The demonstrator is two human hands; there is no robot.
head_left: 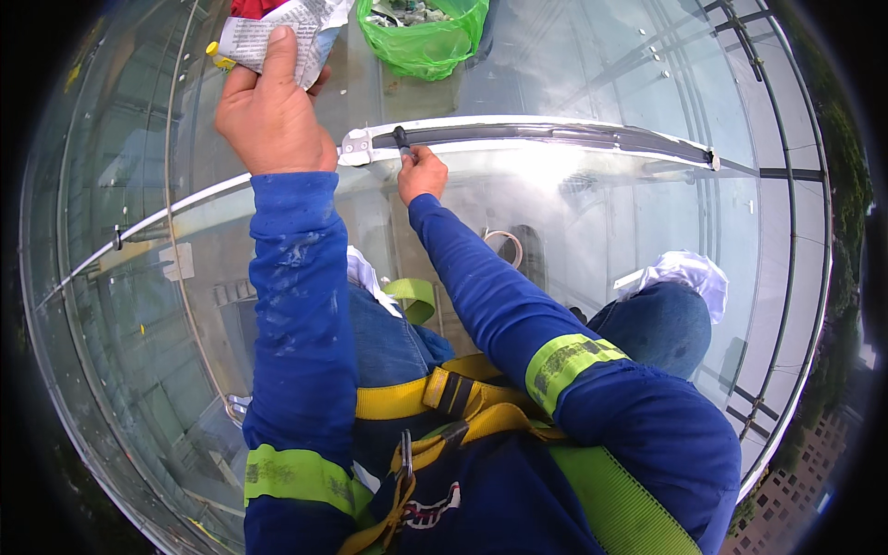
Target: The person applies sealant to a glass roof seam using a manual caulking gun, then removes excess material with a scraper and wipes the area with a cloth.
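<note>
R hand (424,174), at 12 o'clock, is gripping a small black-headed tool (400,139); the head is sitting at the 11-o'clock end of the dark seam (573,137) — firm contact can't be confirmed. Seam is running approx. 11 to 2 o'clock, betw. white edge strips (518,146). L hand (277,111), betw. 10 and 11 o'clock, is pinching newsprint (250,42), thumb uppermost; a red cloth (257,7) and a yellow-ended item (219,57) are showing beside it. Green bag (425,60) w/ scraps is standing at 12 o'clock, nr. the rim.

Step appears to be working the seam w/ the tool. For best results, operator should be holding head angle const., applying light, even pressure — and keeping strokes inside the strips. Wiping the head on the newsprint betw. passes should be limiting smears; L hand should be keeping loose paper off the seam.
</note>
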